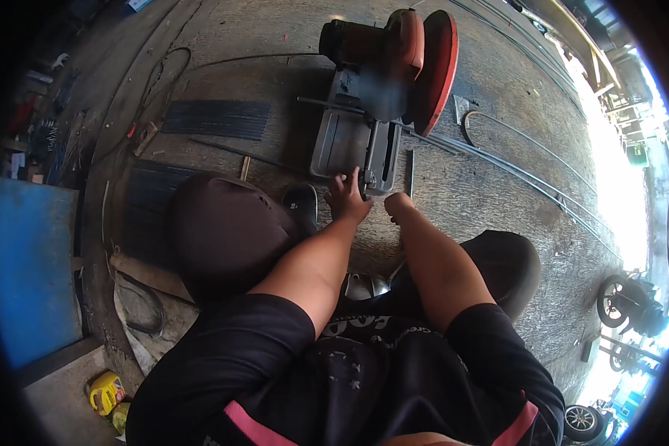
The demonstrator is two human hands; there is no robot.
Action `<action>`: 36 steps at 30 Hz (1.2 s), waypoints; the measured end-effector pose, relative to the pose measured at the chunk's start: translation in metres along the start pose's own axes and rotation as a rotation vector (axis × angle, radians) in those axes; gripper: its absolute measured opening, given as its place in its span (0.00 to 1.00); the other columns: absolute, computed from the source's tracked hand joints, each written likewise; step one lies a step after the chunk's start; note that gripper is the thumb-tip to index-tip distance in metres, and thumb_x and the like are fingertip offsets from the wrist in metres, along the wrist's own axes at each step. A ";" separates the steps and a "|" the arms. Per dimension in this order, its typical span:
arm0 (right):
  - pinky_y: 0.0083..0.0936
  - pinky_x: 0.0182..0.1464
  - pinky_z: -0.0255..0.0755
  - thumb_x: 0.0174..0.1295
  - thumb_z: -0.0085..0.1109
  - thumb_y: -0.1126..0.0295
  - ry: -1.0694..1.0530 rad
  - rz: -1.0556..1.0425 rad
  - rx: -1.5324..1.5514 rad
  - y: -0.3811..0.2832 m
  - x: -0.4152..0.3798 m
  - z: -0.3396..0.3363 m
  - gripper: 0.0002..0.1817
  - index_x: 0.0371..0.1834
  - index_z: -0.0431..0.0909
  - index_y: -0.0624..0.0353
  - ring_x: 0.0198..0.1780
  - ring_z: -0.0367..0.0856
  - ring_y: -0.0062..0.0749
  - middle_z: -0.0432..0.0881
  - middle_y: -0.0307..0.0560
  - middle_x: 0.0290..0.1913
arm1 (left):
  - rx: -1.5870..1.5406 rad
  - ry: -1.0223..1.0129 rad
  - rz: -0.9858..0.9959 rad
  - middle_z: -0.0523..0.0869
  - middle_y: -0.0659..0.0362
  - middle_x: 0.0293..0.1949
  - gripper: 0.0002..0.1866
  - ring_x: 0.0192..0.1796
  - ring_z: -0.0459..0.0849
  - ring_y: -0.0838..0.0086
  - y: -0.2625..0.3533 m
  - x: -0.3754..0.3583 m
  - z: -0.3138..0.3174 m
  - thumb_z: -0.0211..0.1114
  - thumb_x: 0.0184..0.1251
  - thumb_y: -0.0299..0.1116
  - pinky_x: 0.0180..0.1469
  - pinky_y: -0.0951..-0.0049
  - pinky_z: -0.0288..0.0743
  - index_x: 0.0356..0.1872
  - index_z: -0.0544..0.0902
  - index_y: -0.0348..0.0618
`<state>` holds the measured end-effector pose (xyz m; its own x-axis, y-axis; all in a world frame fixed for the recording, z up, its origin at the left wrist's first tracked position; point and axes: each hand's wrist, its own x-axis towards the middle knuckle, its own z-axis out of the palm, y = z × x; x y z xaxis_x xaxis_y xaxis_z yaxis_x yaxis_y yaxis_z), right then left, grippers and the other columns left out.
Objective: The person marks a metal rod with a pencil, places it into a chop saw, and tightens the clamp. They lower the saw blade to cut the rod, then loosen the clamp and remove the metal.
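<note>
A cut-off saw with a red guard [437, 70] and a dark motor stands on its metal base [340, 143] in front of me. My left hand [347, 199] is at the near end of the base, its fingers and thumb around the dark vise handle [362, 183]. Just right of the base, my right hand [399, 207] is closed, the fingers curled in; what it holds, if anything, is hidden. A short metal bar [410, 171] lies beyond that hand. Across the base, under the saw head, runs a thin metal rod [327, 102].
Cut dark bars [217, 119] lie in rows at the left. Long metal rods [513, 175] stretch off to the right, near a bent rod [524, 128]. A power cord [253, 57] trails left from the saw. A blue panel [30, 267] stands far left.
</note>
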<state>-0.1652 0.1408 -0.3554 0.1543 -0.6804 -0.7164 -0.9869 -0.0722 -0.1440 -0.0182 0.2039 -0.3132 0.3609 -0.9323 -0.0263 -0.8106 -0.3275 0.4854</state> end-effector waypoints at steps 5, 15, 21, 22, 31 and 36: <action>0.38 0.52 0.77 0.59 0.51 0.65 0.172 0.235 0.287 0.007 0.013 0.002 0.18 0.45 0.83 0.65 0.48 0.84 0.49 0.85 0.60 0.45 | -0.416 0.346 -0.911 0.77 0.46 0.48 0.31 0.52 0.77 0.50 -0.033 0.035 -0.008 0.68 0.53 0.37 0.57 0.51 0.71 0.61 0.71 0.44; 0.44 0.51 0.76 0.59 0.49 0.61 0.593 0.014 0.539 -0.115 -0.013 -0.072 0.17 0.33 0.84 0.62 0.47 0.82 0.58 0.84 0.66 0.38 | -0.401 0.327 -0.609 0.80 0.35 0.48 0.24 0.53 0.79 0.44 -0.049 0.077 0.025 0.60 0.51 0.26 0.59 0.52 0.72 0.51 0.74 0.27; 0.43 0.50 0.77 0.60 0.48 0.65 0.323 -0.241 0.633 -0.180 0.078 -0.041 0.15 0.37 0.84 0.62 0.45 0.84 0.55 0.84 0.62 0.40 | -0.482 0.081 -1.014 0.83 0.37 0.44 0.18 0.48 0.84 0.46 -0.089 0.150 -0.049 0.60 0.54 0.28 0.52 0.55 0.79 0.44 0.78 0.26; 0.42 0.51 0.77 0.61 0.49 0.64 0.211 -0.231 0.679 -0.193 0.090 -0.035 0.16 0.38 0.84 0.62 0.46 0.84 0.55 0.84 0.61 0.41 | -0.470 0.082 -1.022 0.83 0.37 0.44 0.18 0.48 0.84 0.46 -0.095 0.160 -0.053 0.60 0.54 0.28 0.52 0.55 0.79 0.44 0.78 0.26; 0.34 0.59 0.72 0.62 0.55 0.56 -0.275 0.183 1.440 -0.297 0.145 0.011 0.23 0.53 0.80 0.63 0.61 0.77 0.44 0.75 0.55 0.62 | -0.413 0.231 -1.194 0.85 0.40 0.43 0.17 0.48 0.85 0.50 -0.232 0.261 -0.043 0.64 0.55 0.31 0.50 0.57 0.82 0.43 0.79 0.28; 0.32 0.57 0.73 0.65 0.50 0.51 -0.312 -0.142 0.550 -0.313 0.159 0.025 0.25 0.59 0.75 0.54 0.58 0.78 0.39 0.78 0.49 0.59 | -0.239 0.230 -1.152 0.85 0.40 0.45 0.16 0.48 0.86 0.52 -0.259 0.252 -0.048 0.64 0.58 0.32 0.50 0.58 0.82 0.44 0.79 0.30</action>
<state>0.1691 0.0738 -0.4417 0.3698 -0.4415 -0.8175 -0.8009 0.2945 -0.5214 0.3049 0.0616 -0.4042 0.9121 -0.0523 -0.4065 0.1404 -0.8920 0.4297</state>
